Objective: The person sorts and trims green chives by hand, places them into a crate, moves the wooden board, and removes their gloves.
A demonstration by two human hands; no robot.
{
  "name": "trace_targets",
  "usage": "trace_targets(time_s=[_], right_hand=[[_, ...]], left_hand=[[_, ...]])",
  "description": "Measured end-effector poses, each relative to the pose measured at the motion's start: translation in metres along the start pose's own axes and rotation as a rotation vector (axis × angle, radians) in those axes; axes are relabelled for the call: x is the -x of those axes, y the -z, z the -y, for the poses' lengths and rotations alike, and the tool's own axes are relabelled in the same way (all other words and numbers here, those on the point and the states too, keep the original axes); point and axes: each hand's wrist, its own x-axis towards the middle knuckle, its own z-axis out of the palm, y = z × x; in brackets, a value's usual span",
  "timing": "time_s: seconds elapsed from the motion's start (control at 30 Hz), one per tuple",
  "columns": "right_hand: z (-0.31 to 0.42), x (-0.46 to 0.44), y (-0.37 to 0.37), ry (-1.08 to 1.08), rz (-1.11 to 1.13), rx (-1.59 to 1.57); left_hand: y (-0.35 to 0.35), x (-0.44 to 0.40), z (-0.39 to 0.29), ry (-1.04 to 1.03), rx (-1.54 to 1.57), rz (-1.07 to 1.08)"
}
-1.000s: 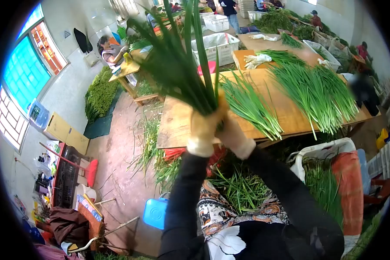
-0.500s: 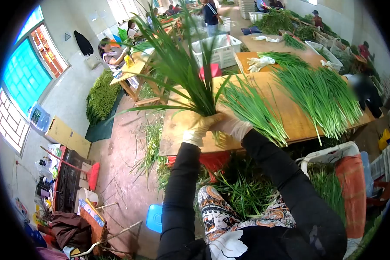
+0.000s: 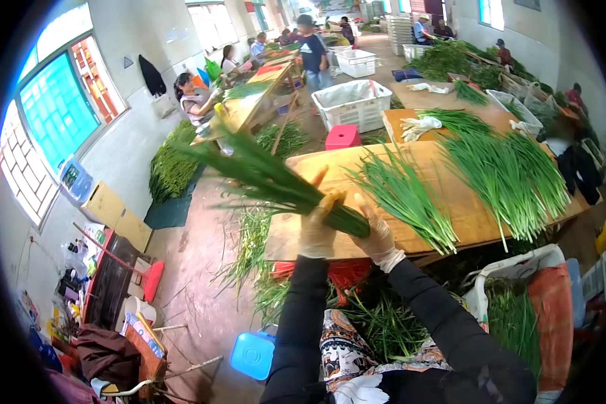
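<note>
A bunch of long green leaves (image 3: 279, 185) lies tilted across my gloved left hand (image 3: 321, 225), which is closed around it near the cut end. The leaf tips point to the upper left and are blurred. At the cut end, my gloved right hand (image 3: 382, 237) has its fingers stretched out and its palm against the stalk ends. Both hands are above the near edge of the wooden table (image 3: 316, 161). Right of them, a loose bunch of green leaves (image 3: 411, 195) is spread on the table, with a larger pile of leaves (image 3: 508, 178) beyond.
White gloves (image 3: 421, 126) lie farther back on the table. A pink stool (image 3: 342, 137) and a lined white crate (image 3: 353, 104) stand behind it. A blue stool (image 3: 252, 355) is by my legs. To my right is a white basket (image 3: 518, 259). Other people are farther back.
The bunch has gone from upright to tilted toward the left. My right hand has opened from its grip and is at the stalk ends. The view has shifted up.
</note>
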Motion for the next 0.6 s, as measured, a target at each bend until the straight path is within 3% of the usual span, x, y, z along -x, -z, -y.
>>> trace_targets(time_s=[0.07,0.1,0.17,0.23,0.3,0.37,0.4,0.47,0.57,0.6], right_hand=[[0.004,-0.005,0.012,0.14,-0.084,0.018],[-0.023,0.011,-0.002,0.075,0.078,0.044],[-0.044,0.029,-0.007,-0.116,0.479,0.203],[-0.032,0.028,0.008,-0.143,0.689,0.21],[-0.011,0.023,0.032,-0.041,0.651,0.012],[-0.031,0.028,0.043,0.042,0.629,-0.022],[-0.039,0.017,0.059,0.281,0.412,0.163],[-0.046,0.005,0.099,0.407,0.332,0.44],[-0.043,-0.039,0.199,0.108,0.579,1.006],[-0.062,-0.044,0.226,0.19,0.333,0.947]], left_hand=[[-0.005,0.006,-0.007,-0.022,-0.035,-0.026],[0.002,0.01,-0.005,-0.029,-0.075,-0.004],[0.041,0.012,0.015,-0.017,-0.524,-0.069],[0.055,0.023,0.016,0.003,-0.232,-0.081],[0.047,0.02,0.002,0.014,0.009,-0.035],[0.028,0.026,-0.005,0.017,0.148,-0.151],[0.038,0.022,-0.01,0.026,0.208,-0.184],[0.049,0.016,-0.014,0.075,0.342,-0.165],[0.068,0.004,-0.034,-0.014,0.339,-0.382],[0.072,0.002,-0.044,-0.068,0.233,-0.305]])
